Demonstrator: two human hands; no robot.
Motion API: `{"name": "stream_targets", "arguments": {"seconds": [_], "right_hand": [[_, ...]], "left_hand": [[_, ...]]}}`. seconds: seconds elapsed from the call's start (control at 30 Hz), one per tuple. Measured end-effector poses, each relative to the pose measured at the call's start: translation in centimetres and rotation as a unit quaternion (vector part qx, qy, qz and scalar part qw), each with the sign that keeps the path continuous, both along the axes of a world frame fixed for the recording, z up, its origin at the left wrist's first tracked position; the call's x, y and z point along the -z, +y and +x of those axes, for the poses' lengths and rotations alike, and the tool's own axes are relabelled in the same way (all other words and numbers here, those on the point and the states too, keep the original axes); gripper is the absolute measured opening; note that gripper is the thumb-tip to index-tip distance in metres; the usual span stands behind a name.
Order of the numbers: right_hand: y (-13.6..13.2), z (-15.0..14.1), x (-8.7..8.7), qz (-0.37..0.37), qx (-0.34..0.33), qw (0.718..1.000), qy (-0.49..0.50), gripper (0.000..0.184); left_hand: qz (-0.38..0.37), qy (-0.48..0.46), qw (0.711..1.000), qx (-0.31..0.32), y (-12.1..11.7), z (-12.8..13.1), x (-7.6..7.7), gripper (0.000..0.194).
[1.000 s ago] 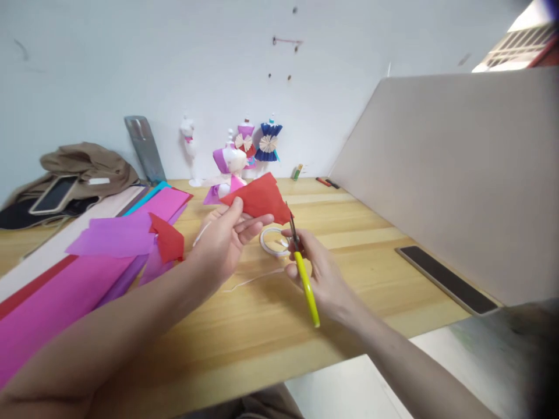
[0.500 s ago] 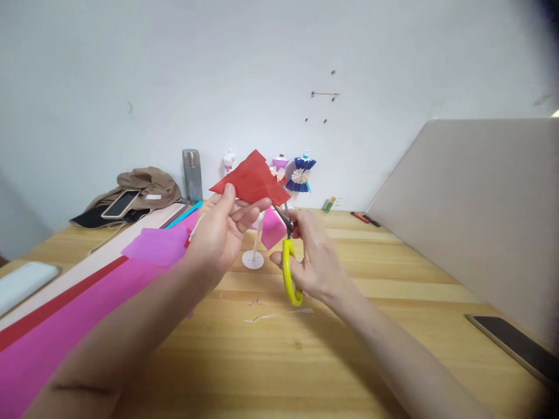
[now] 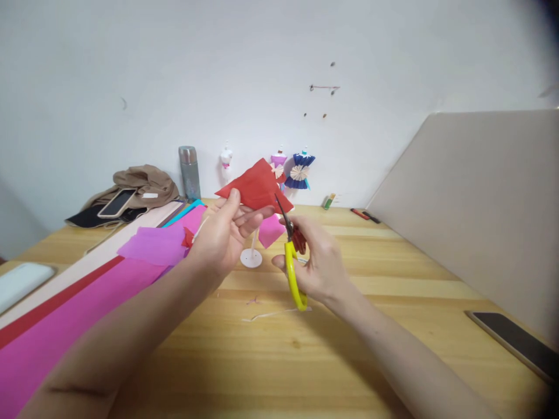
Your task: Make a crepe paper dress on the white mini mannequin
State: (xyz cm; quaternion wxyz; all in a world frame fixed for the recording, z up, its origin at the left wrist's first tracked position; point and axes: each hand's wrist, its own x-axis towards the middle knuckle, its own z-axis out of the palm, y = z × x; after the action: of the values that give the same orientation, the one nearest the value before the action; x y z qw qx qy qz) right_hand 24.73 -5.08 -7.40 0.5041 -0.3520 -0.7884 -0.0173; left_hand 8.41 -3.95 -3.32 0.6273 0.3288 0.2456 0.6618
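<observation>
The left hand [image 3: 222, 233] pinched the red paper [image 3: 257, 186] above the worktop [image 3: 279, 361], apparently to keep its edge taut for the scissors [image 3: 294, 273], which the right hand [image 3: 321, 259] gripped by their handles.

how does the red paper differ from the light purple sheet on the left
The red paper is held up in the left hand, while the light purple sheet lies on other sheets. The red paper has a blade of the scissors against it; the light purple sheet has none. The red paper tapers to a point at its left; the light purple sheet has a broad left end. Both are thin and plain.
</observation>
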Motion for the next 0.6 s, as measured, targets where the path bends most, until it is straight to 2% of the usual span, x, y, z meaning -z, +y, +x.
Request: {"name": "stream_targets", "arguments": {"seconds": [0.17, 0.43, 0.6], "right_hand": [[-0.1, 0.0, 0.2, 0.0, 0.011, 1.0, -0.005, 0.032], [0.2, 0.0, 0.8, 0.008, 0.009, 1.0, 0.008, 0.03], [0.4, -0.1, 1.1, -0.01, 0.016, 1.0, 0.014, 0.03]], "left_hand": [[-0.017, -0.007, 1.0, -0.007, 0.0, 0.2, 0.0, 0.021], [-0.052, -0.017, 0.998, -0.021, -0.3, 0.2, -0.6, 0.041], [-0.055, -0.016, 0.998, -0.023, -0.3, 0.1, -0.5, 0.038]]}}
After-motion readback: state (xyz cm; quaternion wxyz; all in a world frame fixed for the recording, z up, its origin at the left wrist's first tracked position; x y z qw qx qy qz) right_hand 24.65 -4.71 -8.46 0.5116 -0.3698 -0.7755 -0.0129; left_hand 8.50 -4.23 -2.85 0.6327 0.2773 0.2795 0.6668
